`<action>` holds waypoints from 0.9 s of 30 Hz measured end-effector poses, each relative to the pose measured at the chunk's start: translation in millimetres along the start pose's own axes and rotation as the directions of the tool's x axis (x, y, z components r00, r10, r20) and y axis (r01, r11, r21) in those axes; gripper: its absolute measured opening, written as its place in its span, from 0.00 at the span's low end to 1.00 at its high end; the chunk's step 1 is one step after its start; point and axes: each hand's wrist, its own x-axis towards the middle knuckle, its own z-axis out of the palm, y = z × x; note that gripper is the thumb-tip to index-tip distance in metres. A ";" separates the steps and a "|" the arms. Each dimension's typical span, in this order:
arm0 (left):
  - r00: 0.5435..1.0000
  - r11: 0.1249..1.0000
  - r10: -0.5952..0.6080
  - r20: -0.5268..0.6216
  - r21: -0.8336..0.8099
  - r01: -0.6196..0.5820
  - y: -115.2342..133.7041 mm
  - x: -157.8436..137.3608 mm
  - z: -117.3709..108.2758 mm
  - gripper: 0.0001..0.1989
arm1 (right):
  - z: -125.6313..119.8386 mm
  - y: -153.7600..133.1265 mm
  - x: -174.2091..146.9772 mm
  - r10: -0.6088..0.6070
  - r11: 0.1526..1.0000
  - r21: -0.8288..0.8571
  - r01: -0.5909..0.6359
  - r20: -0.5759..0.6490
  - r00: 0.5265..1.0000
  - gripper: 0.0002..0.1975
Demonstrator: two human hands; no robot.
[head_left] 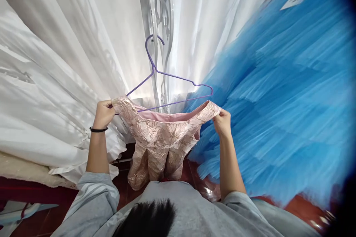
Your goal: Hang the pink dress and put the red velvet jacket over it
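Pink brocade dress (160, 137) is held up by its shoulders, the left hand (103, 114) and the right hand (221, 121) each closed in a tight grip on one. Purple hanger (167, 81) is seen just behind its neckline, flanked by white drapes (69, 63) and blue tulle (278, 100).

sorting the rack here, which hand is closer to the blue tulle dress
Right. The right hand grips the pink dress at its shoulder, right beside the blue tulle dress. The left hand grips the opposite shoulder, over by the white gowns.
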 end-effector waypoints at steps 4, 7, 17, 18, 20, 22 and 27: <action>1.000 1.000 0.003 -0.001 -0.011 -0.003 9.7 1.9 0.9 0.12 | 2.5 1.1 31.6 -0.058 0.997 0.039 0.059 -0.038 0.998 0.13; 1.000 1.000 0.008 0.004 0.005 -0.008 11.6 3.2 1.4 0.13 | 12.0 -8.9 55.8 -0.110 0.993 0.039 0.108 0.038 0.993 0.19; 0.997 0.997 0.068 -0.036 0.047 -0.067 13.9 5.8 -15.9 0.14 | 52.0 -76.8 103.2 -0.167 0.937 -0.191 0.294 0.494 0.854 0.18; 0.998 0.997 0.061 -0.032 0.047 -0.060 12.7 7.0 -15.8 0.14 | 59.2 -78.8 107.5 -0.125 0.925 -0.233 0.299 0.556 0.822 0.18; 0.998 0.998 0.046 -0.037 0.055 -0.044 10.7 9.3 -13.7 0.13 | 72.8 -78.5 118.2 -0.048 0.892 -0.322 0.315 0.627 0.778 0.17; 0.998 0.996 0.035 -0.047 0.082 -0.031 10.8 10.7 -10.4 0.14 | 82.2 -75.4 130.0 -0.009 0.828 -0.413 0.378 0.666 0.746 0.17; 0.988 0.984 0.035 0.153 0.170 -0.061 17.4 8.1 -15.6 0.18 | 78.0 -81.4 137.3 -0.034 0.565 -0.487 0.666 0.793 0.609 0.18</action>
